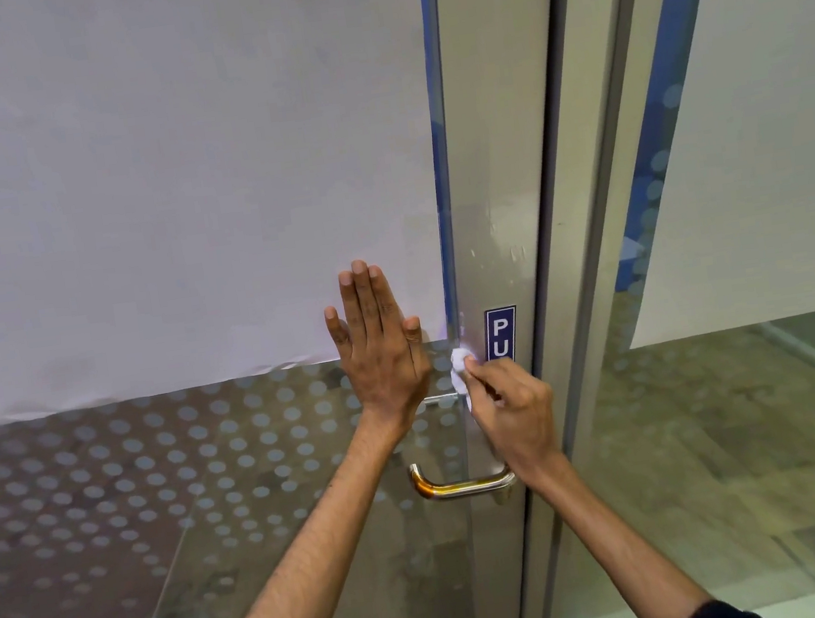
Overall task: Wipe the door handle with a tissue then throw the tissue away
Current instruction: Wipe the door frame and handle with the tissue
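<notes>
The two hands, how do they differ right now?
The left hand lies flat and open against the glass door, fingers straight and pointing up; the right hand is curled in a grip around a white tissue. The left holds nothing; the right presses the tissue near the door handle. Both are bare.

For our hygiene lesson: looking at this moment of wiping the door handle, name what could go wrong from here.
1. The tissue is a small wad pinched in the right hand; it may tear or slip out.
2. It sits at the top of the door handle, so the lower bend could be missed.
3. The left hand lies flat on the glass door, likely leaving prints.
</notes>
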Demonstrator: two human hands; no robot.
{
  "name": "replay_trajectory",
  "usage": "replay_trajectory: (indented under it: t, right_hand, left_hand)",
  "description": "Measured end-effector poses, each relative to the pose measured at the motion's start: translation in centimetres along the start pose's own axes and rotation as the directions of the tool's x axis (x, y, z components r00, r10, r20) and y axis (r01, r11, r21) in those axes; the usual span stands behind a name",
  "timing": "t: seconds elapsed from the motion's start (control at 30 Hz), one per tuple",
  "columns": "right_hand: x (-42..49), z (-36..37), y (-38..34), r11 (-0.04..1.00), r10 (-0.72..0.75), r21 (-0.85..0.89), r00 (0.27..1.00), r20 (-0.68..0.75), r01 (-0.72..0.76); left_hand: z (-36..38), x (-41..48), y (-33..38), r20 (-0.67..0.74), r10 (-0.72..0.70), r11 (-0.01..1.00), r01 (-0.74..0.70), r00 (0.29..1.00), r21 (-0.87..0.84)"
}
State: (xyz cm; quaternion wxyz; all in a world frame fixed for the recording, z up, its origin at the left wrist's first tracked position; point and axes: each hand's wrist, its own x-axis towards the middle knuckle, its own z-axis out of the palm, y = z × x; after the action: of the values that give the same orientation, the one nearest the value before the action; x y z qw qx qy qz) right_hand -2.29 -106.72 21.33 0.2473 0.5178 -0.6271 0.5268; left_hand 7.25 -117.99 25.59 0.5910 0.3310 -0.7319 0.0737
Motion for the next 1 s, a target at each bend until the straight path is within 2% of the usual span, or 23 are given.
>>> replay_trajectory:
  t: [0.13,0.3,0.4,0.6,0.77,1.0]
  right_hand:
    - [4.2,-0.2,-2.0,0.998,0.042,0.048,0.989,-0.140,-0.035]
    - [5.2,0.0,-2.7,0.998,0.047,0.056,0.980,-0.194,-0.036]
    - [3.3,0.5,-1.7,0.998,0.031,0.050,0.988,-0.151,-0.024]
    - [-3.0,1.6,1.4,1.000,0.016,-0.010,0.999,0.028,-0.015]
    - [-2.9,0.8,2.1,0.999,-0.034,0.006,0.989,0.141,0.034]
    - [0.8,-0.8,0.9,0.999,-0.029,0.047,0.988,0.152,0.023]
  left_hand:
    - [-0.1,0.0,0.0,0.005,0.013,1.000,-0.013,1.000,-0.001]
    - [-0.1,0.0,-0.1,0.008,0.013,1.000,-0.013,1.000,-0.001]
    - [-0.1,0.0,0.0,0.011,0.013,1.000,-0.013,1.000,-0.005]
    - [0.1,0.1,-0.1,0.018,0.011,1.000,-0.011,1.000,0.000]
    - [0.0,0.0,-0.1,0.010,0.011,1.000,-0.011,1.000,0.000]
    - [0.0,0.1,0.1,0.004,0.009,1.000,-0.009,1.000,-0.015]
